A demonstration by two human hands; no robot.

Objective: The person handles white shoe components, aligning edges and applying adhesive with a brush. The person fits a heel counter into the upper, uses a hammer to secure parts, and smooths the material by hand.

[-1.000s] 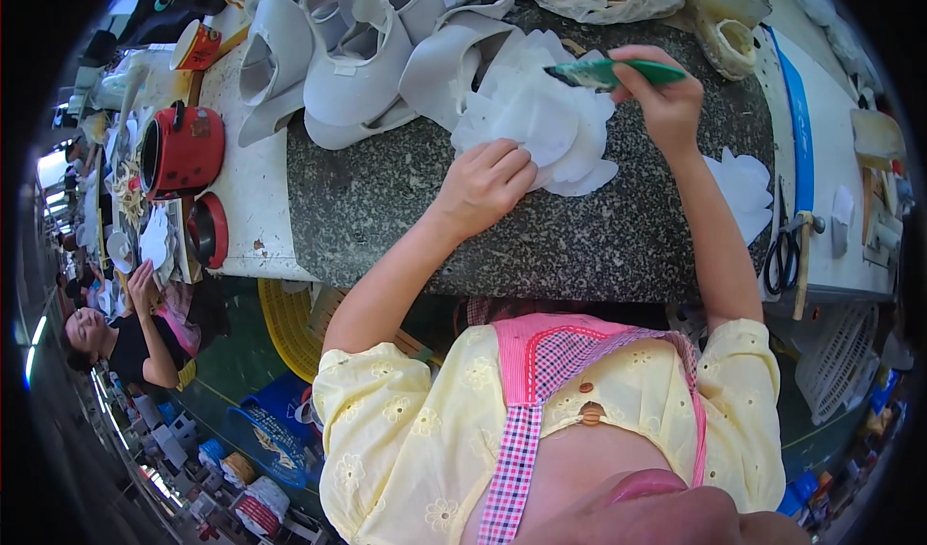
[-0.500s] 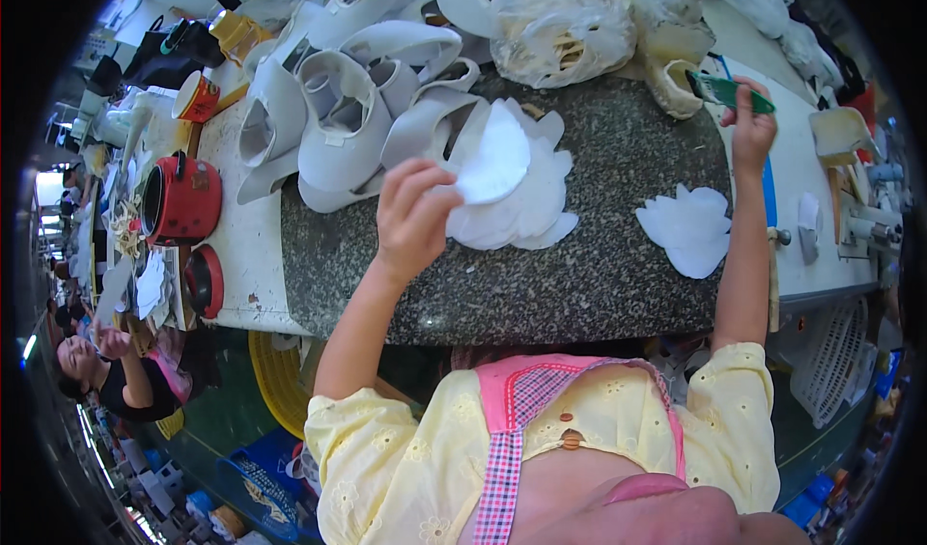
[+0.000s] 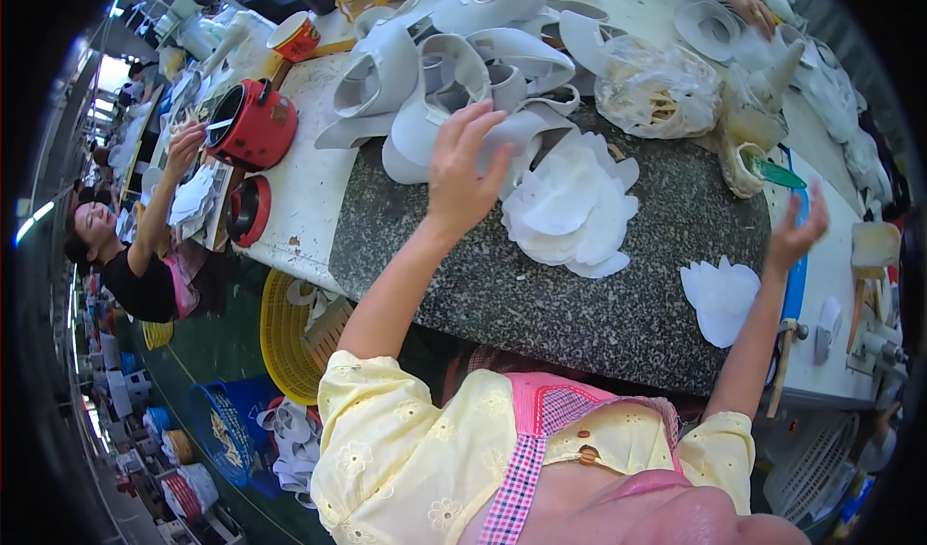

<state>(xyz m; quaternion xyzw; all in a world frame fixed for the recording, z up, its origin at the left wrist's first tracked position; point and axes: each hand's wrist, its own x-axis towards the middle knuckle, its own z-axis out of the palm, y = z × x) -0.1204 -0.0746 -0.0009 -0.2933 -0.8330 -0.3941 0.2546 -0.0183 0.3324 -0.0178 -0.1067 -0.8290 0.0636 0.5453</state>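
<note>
Fingers [image 3: 473,135] of left hand [image 3: 462,173] spread wide, empty, raised above the near rim of the grey shoe uppers [image 3: 454,72]; pile of white cutouts [image 3: 570,202] lies just right of it on the dark speckled desk [image 3: 599,304], closer to this hand. Right hand [image 3: 797,236] open, fingers loosely fanned, nothing pinched, well right of that pile. Smaller white stack [image 3: 719,294] sits just below-left of it; green-handled tool [image 3: 777,173] rests just above. A co-worker's hand [image 3: 183,144] works near a red pot [image 3: 253,125].
</note>
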